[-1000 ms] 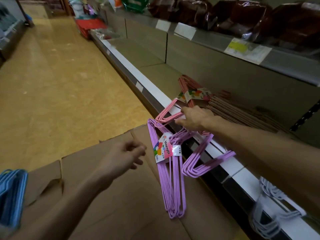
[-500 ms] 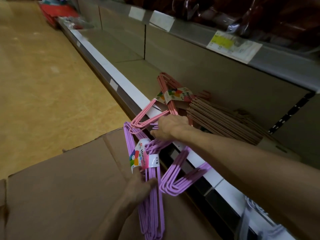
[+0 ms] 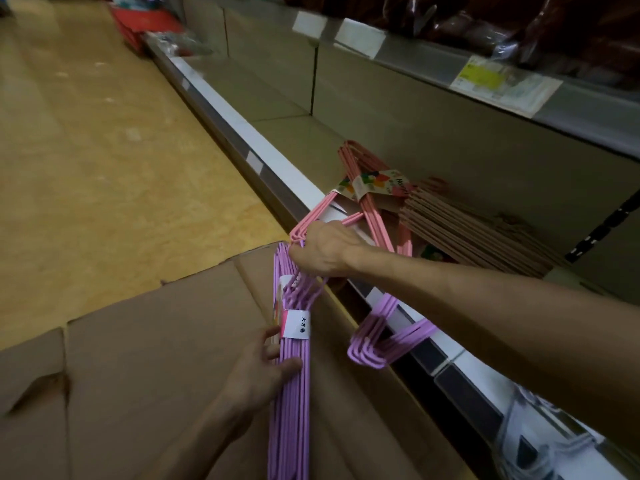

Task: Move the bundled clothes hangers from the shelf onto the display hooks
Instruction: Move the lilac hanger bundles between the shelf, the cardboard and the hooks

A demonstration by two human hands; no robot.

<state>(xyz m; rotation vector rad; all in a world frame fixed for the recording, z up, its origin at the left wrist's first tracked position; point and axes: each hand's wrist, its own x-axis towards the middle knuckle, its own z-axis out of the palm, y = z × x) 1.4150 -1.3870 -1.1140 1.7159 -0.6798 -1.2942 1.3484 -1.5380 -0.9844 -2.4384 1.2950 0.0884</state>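
A bundle of purple hangers (image 3: 292, 386) with a paper band hangs in front of the shelf edge, over a cardboard box. My right hand (image 3: 323, 249) grips the hook ends at the top of this bundle. My left hand (image 3: 261, 367) holds the long bars just below the band. A second purple bundle (image 3: 384, 341) hangs off the shelf edge to the right. A pink bundle (image 3: 367, 199) with a colourful label lies on the shelf (image 3: 277, 157), its corner sticking out past the edge beside my right hand.
A stack of brown hangers (image 3: 467, 230) lies on the shelf right of the pink ones. White hangers (image 3: 533, 448) hang low at the bottom right. A large cardboard box (image 3: 156, 358) fills the foreground. An upper shelf with price labels (image 3: 502, 81) runs overhead; tan floor (image 3: 86, 150) lies left.
My left hand has come up from the box and taken hold of the purple bundle's bars. The bundle has turned edge-on. The view has moved closer to the shelf.
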